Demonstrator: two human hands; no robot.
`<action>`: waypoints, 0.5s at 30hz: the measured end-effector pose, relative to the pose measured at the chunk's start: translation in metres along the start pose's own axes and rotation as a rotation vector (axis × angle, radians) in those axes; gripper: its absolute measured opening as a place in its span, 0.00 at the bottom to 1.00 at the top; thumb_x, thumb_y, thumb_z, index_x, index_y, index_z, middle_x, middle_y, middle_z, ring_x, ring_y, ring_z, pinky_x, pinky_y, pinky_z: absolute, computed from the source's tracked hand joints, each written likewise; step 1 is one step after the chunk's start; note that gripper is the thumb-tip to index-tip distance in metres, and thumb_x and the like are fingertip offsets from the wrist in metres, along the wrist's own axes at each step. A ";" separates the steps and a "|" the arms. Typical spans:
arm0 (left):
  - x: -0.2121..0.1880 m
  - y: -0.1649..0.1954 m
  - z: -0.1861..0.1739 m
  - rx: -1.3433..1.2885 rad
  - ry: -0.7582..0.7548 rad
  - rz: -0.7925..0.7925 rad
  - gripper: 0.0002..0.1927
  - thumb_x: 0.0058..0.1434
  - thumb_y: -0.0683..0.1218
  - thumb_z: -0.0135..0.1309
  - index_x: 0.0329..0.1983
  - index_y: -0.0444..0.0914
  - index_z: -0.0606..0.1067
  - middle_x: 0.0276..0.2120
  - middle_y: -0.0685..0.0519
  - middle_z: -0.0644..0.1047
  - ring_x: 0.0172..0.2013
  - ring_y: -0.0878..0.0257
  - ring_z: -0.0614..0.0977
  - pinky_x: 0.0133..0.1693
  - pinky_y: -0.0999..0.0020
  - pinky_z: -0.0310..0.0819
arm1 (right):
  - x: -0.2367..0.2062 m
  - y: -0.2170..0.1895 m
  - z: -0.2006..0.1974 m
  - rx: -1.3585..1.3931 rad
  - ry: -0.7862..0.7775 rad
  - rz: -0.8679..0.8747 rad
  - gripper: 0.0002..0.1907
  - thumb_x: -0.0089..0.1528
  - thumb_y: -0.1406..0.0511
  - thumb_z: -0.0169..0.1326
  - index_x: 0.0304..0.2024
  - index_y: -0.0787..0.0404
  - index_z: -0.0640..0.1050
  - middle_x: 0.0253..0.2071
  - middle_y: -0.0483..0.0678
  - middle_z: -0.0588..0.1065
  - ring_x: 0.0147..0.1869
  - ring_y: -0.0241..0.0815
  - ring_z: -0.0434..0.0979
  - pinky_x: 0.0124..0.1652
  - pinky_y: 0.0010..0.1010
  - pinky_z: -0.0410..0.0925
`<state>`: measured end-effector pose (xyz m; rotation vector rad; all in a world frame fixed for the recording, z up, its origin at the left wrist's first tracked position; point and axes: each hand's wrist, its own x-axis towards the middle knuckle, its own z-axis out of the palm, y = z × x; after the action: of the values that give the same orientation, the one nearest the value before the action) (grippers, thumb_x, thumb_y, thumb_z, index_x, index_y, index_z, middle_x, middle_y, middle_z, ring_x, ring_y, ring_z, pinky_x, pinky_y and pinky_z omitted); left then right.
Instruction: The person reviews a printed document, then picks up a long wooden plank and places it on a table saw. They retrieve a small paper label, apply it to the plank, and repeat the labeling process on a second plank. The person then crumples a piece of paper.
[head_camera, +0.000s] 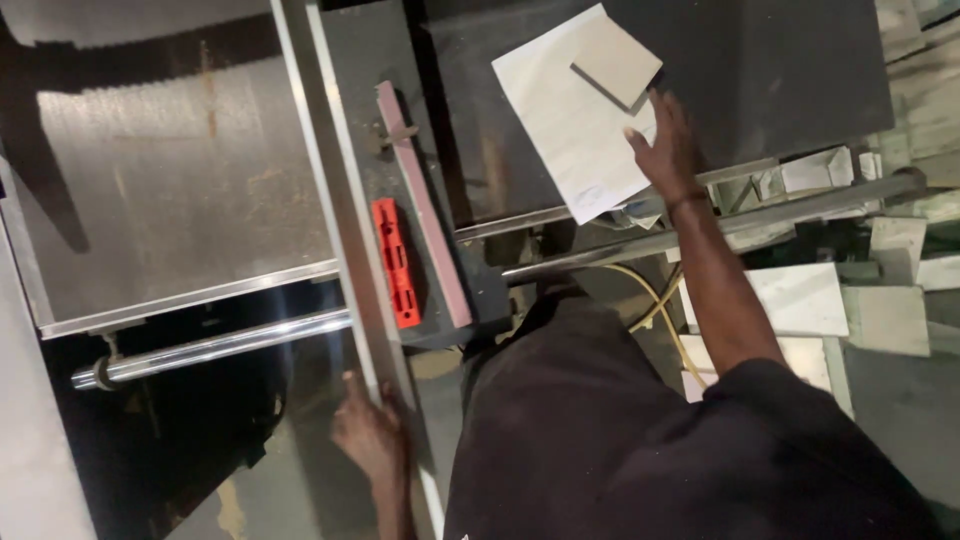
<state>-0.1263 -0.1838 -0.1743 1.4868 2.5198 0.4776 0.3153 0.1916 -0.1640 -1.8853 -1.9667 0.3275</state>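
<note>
My right hand (665, 150) lies flat, fingers spread, on the near right edge of a large white tile (560, 130) that rests on a dark machine table (780, 70). A smaller pale tile (615, 55) sits on top of the large one, just beyond my fingertips. My left hand (368, 435) is low in the view, with its fingers curled around the near end of a long grey metal rail (335, 210) that runs away from me. My dark shirt hides the space between my arms.
A pinkish bar (425, 200) and a red plastic block (395, 262) lie on a dark carriage beside the rail. A chrome guide tube (215, 347) crosses at the left under a worn metal sheet (170, 180). Several white tile offcuts (805, 300) and a yellow hose (665, 310) lie at the right.
</note>
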 end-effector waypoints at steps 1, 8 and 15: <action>0.001 0.013 -0.008 0.065 0.132 0.054 0.27 0.66 0.48 0.59 0.65 0.33 0.73 0.46 0.41 0.78 0.46 0.47 0.77 0.52 0.51 0.65 | 0.023 0.003 -0.001 -0.014 -0.025 -0.029 0.42 0.65 0.53 0.64 0.75 0.62 0.63 0.75 0.67 0.56 0.77 0.69 0.53 0.68 0.55 0.56; 0.025 0.165 0.005 -0.145 0.341 0.356 0.22 0.61 0.42 0.64 0.59 0.37 0.76 0.53 0.48 0.77 0.54 0.54 0.75 0.58 0.54 0.59 | 0.090 0.012 0.023 -0.080 -0.156 -0.178 0.50 0.59 0.42 0.67 0.73 0.60 0.65 0.76 0.70 0.51 0.79 0.73 0.48 0.68 0.65 0.52; 0.037 0.293 0.043 -0.489 0.131 0.281 0.20 0.61 0.39 0.63 0.58 0.39 0.77 0.50 0.49 0.80 0.47 0.50 0.78 0.51 0.57 0.71 | 0.099 0.050 0.028 -0.089 -0.154 -0.248 0.43 0.56 0.47 0.69 0.68 0.58 0.71 0.66 0.63 0.65 0.68 0.67 0.63 0.59 0.60 0.61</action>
<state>0.1084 -0.0116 -0.1083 1.6415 2.0625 1.1709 0.3468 0.2964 -0.1985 -1.6851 -2.3238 0.3252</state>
